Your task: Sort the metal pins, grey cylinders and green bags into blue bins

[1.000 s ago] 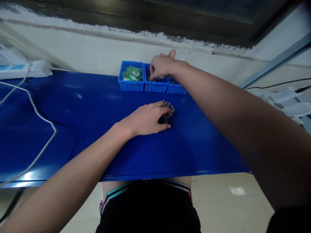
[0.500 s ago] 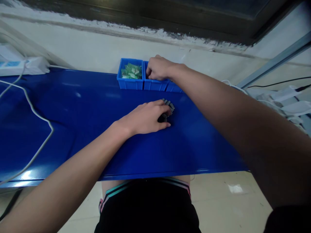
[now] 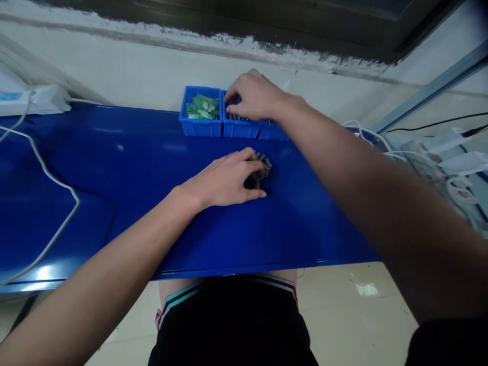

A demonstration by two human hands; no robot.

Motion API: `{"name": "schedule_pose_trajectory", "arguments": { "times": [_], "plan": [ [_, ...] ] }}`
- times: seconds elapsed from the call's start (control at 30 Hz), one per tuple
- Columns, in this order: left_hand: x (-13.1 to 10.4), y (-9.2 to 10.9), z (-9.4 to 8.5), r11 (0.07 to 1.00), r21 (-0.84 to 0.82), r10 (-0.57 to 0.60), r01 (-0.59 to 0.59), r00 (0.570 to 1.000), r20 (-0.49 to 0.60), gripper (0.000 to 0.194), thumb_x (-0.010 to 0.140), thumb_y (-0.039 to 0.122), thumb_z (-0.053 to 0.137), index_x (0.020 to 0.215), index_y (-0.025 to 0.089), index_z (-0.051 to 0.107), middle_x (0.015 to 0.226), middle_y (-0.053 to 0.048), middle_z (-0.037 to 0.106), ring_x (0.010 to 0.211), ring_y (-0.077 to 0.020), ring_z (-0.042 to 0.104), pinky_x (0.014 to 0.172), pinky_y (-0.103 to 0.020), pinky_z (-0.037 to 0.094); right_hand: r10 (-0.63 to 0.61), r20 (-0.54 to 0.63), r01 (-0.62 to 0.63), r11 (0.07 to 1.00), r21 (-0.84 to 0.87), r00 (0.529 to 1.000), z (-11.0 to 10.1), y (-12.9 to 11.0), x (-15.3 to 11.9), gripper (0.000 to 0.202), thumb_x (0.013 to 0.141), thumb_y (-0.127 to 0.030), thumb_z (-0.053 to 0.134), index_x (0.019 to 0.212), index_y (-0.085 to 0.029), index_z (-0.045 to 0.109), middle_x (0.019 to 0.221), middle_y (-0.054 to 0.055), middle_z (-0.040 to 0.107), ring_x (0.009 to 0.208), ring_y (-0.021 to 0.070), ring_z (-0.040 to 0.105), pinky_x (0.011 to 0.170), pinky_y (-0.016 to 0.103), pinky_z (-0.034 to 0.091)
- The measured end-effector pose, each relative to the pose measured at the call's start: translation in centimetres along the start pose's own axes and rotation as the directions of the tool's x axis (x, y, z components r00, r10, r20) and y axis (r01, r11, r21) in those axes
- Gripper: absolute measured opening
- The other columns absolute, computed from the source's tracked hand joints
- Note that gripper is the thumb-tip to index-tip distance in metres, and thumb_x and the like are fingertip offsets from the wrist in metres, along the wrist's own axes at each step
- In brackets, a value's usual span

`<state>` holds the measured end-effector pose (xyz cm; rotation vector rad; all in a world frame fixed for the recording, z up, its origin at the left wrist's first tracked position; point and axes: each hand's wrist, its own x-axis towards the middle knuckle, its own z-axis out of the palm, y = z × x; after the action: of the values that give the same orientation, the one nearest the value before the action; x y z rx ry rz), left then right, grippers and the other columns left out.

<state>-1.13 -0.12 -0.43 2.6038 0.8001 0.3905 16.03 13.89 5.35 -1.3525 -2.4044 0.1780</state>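
My left hand (image 3: 232, 178) rests on the blue table (image 3: 236, 234), its fingers curled over a cluster of small grey pieces (image 3: 264, 161). The thumb stretches out along the near side of the cluster, and more pieces show between thumb and forefinger. Over the middle blue bin (image 3: 241, 130) hovers my right hand (image 3: 256, 96), thumb and fingers apart, with nothing visible between them. Similar grey pieces lie inside that bin, partly covered by the hand. What the left palm covers is hidden.
Left of the middle bin is a blue bin (image 3: 201, 127) holding green packets (image 3: 204, 105). A third bin (image 3: 273, 133) is partly hidden by my right forearm. White cable (image 3: 57, 179) and a power strip (image 3: 34, 101) lie at left; adapters (image 3: 463, 162) and cords crowd the right.
My right hand has risen slightly out of the middle bin, and its fingers have spread, showing grey pieces inside. The left hand keeps its place on the cluster. The view has shifted slightly.
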Motion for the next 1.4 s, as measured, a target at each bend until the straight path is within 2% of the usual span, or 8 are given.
{"name": "schedule_pose_trajectory", "arguments": {
  "times": [0.07,0.17,0.4,0.77,0.97,1.17,1.3,1.4],
  "plan": [
    [0.0,-0.2,0.1,1.0,-0.001,0.012,-0.012,1.0,0.011,0.047,0.1,0.055,0.071,0.131,0.02,0.075,0.134,-0.012,0.063,0.124,-0.0321,0.067,0.106,-0.043,0.054,0.036,-0.015,-0.037,0.996,-0.079,0.999,-0.7,-1.3,-2.4,0.027,0.098,-0.049,0.066,0.117,-0.037,0.083,0.13,0.004,0.081,0.133,0.0364,0.065,0.112,0.054,0.055],
    [0.1,-0.3,0.1,1.0,-0.013,0.019,-0.019,1.0,0.017,0.039,0.1,0.05,0.071,0.127,0.022,0.077,0.133,-0.011,0.064,0.122,-0.0303,0.067,0.105,-0.042,0.054,0.104,-0.106,-0.112,0.991,-0.077,0.989,-1.1,-2.9,-6.9,0.037,0.107,-0.045,0.054,0.131,-0.033,0.079,0.136,0.007,0.079,0.135,0.0373,0.063,0.113,0.053,0.052],
    [-0.1,-0.5,-0.3,1.0,-0.021,0.01,-0.009,1.0,0.021,0.031,0.097,0.044,0.073,0.118,0.022,0.077,0.136,-0.01,0.066,0.126,-0.0304,0.068,0.101,-0.041,0.055,0.066,-0.109,-0.063,0.998,0.029,0.992,1.1,-2.9,-14.1,0.032,0.108,-0.04,0.051,0.117,-0.034,0.081,0.126,0.006,0.08,0.121,0.0349,0.07,0.11,0.055,0.05],
    [-0.5,-2.0,-2.1,0.995,-0.096,0.019,-0.011,0.996,0.082,0.028,0.093,0.039,0.073,0.115,0.023,0.08,0.125,-0.007,0.075,0.107,-0.0229,0.072,0.095,-0.035,0.053,-0.033,-0.059,0.045,0.971,0.233,0.998,5.4,-1.9,-13.1,0.033,0.109,-0.035,0.047,0.102,-0.03,0.079,0.112,0.007,0.079,0.107,0.0308,0.066,0.104,0.052,0.046],
    [-0.7,-2.0,-2.8,0.994,-0.083,-0.055,0.065,0.992,0.114,0.027,0.087,0.027,0.066,0.111,0.024,0.078,0.109,-0.003,0.08,0.094,-0.0206,0.073,0.084,-0.033,0.051,-0.012,-0.043,0.023,0.967,0.254,0.999,5.8,-1.9,-13.1,0.024,0.094,-0.023,0.059,0.103,-0.03,0.081,0.115,0.006,0.078,0.111,0.032,0.063,0.106,0.054,0.044],
    [-0.6,-1.5,-3.1,0.991,0.055,-0.125,0.12,0.986,0.109,0.014,0.077,0.024,0.066,0.09,0.023,0.069,0.087,0.0,0.075,0.075,-0.0187,0.068,0.073,-0.032,0.045,-0.121,0.011,0.113,0.95,0.293,0.993,5.7,-2.9,-12.9,0.029,0.096,-0.013,0.05,0.094,-0.026,0.076,0.107,0.006,0.079,0.11,0.03,0.065,0.106,0.052,0.043],
    [-0.5,-1.3,-3.6,0.985,0.069,-0.162,0.159,0.986,0.04,0.016,0.074,0.027,0.069,0.087,0.023,0.062,0.08,0.002,0.07,0.07,-0.0185,0.064,0.072,-0.033,0.043,-0.132,-0.114,0.156,0.961,0.228,0.985,5.3,-2.8,-12.9,0.028,0.101,-0.013,0.047,0.103,-0.025,0.072,0.105,0.007,0.076,0.104,0.029,0.065,0.106,0.053,0.046],
    [-0.7,-1.5,-4.1,0.984,-0.001,-0.176,0.178,0.973,-0.152,0.016,0.073,0.025,0.07,0.084,0.023,0.059,0.079,0.002,0.068,0.072,-0.0182,0.063,0.073,-0.033,0.042,-0.118,-0.272,0.179,0.961,0.211,0.955,5.1,-2.6,-13.0,0.021,0.104,-0.017,0.048,0.112,-0.027,0.066,0.109,0.007,0.072,0.105,0.029,0.064,0.105,0.054,0.051]
  ]
}}
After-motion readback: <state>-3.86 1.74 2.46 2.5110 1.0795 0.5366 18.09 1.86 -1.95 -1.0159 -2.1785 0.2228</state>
